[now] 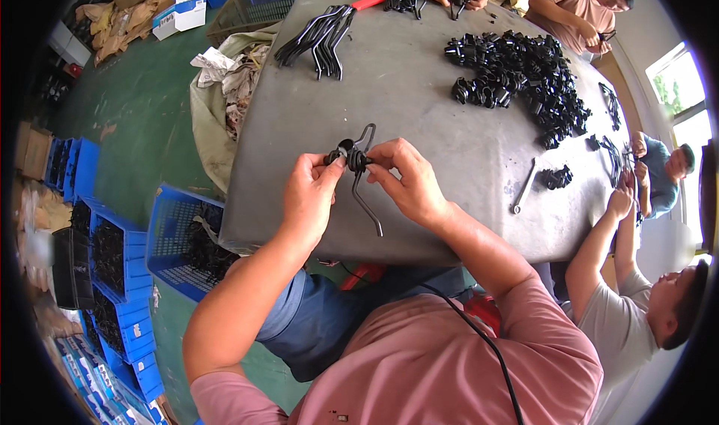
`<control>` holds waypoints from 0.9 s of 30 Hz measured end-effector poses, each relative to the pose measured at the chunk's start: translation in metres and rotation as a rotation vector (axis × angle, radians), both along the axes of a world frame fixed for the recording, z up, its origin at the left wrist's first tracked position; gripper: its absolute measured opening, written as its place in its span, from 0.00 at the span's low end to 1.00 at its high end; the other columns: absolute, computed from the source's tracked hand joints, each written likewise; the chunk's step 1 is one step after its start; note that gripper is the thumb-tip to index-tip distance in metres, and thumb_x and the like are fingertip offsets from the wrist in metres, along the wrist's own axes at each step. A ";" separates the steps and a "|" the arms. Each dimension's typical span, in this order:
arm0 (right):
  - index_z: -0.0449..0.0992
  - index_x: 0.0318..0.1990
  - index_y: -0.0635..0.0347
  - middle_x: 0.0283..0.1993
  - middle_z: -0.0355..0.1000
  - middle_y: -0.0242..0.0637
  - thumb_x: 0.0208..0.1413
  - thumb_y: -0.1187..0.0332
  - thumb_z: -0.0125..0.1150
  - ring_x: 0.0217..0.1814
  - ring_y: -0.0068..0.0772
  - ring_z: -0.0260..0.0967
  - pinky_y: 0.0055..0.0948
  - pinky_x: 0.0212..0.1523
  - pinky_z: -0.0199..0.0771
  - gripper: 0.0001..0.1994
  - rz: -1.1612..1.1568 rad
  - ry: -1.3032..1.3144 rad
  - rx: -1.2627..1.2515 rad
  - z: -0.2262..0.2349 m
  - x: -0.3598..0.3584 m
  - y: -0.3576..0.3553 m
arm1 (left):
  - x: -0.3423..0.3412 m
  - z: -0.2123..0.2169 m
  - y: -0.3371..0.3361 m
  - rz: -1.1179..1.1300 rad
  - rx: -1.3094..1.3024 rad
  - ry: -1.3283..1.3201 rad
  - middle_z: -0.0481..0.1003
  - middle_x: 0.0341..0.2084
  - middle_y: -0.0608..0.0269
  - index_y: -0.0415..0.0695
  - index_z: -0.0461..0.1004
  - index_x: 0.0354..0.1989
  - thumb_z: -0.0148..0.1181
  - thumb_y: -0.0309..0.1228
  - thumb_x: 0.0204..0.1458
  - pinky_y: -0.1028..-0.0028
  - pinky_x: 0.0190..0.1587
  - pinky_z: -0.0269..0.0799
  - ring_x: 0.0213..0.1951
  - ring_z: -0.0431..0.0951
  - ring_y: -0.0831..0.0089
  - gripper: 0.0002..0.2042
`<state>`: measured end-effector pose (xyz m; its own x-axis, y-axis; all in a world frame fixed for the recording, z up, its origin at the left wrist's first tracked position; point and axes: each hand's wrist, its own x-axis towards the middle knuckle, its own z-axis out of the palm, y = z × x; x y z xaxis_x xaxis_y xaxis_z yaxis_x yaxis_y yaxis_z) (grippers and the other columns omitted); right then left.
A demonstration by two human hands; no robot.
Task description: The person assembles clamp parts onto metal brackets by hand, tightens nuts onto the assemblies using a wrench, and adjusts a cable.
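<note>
Above the near part of the grey table (404, 80), both my hands meet at one black metal piece. My left hand (308, 196) is closed, its thumb and fingers pinching a small black ring-shaped part (345, 146). A bent black rod (367, 210) runs through the middle, with a narrow loop at its far end and a hooked tip toward me. My right hand (410, 179) pinches the rod's thick, coil-like middle from the right side. The two black parts touch or overlap between my fingertips, which partly hide how they join.
A large heap of black clip-like parts (524, 80) lies at the far right, with a smaller cluster (556, 178) and a wrench (526, 187) nearer. Bent black rods (318, 39) lie far left. A blue crate (176, 234) stands left of my legs. Several people work around the table.
</note>
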<state>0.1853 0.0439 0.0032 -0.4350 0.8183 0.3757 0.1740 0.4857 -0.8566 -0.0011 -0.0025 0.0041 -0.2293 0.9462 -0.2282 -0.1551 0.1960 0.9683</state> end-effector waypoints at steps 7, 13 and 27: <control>0.71 0.44 0.64 0.34 0.72 0.40 0.62 0.75 0.64 0.35 0.34 0.76 0.32 0.35 0.75 0.08 -0.145 -0.184 0.178 -0.009 0.005 0.000 | 0.007 -0.004 0.006 0.001 -0.017 0.117 0.77 0.30 0.65 0.38 0.72 0.45 0.65 0.35 0.62 0.78 0.25 0.67 0.25 0.71 0.84 0.14; 0.70 0.44 0.64 0.33 0.72 0.44 0.63 0.73 0.63 0.33 0.45 0.72 0.39 0.35 0.73 0.08 -0.080 -0.136 0.140 -0.007 0.011 0.001 | 0.008 -0.007 0.013 -0.017 0.032 0.295 0.79 0.32 0.62 0.36 0.72 0.46 0.66 0.32 0.61 0.75 0.34 0.73 0.31 0.76 0.79 0.14; 0.71 0.41 0.61 0.33 0.69 0.44 0.67 0.62 0.55 0.34 0.51 0.70 0.44 0.38 0.70 0.10 -0.220 -0.206 0.166 -0.008 0.020 0.004 | 0.016 -0.002 0.012 -0.056 -0.003 0.197 0.78 0.33 0.65 0.37 0.71 0.47 0.65 0.32 0.62 0.80 0.26 0.67 0.27 0.71 0.85 0.13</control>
<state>0.2058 0.0478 -0.0052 -0.3352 0.8359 0.4347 0.4509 0.5474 -0.7050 0.0145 0.0100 0.0023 -0.2171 0.9582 -0.1866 0.0489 0.2016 0.9782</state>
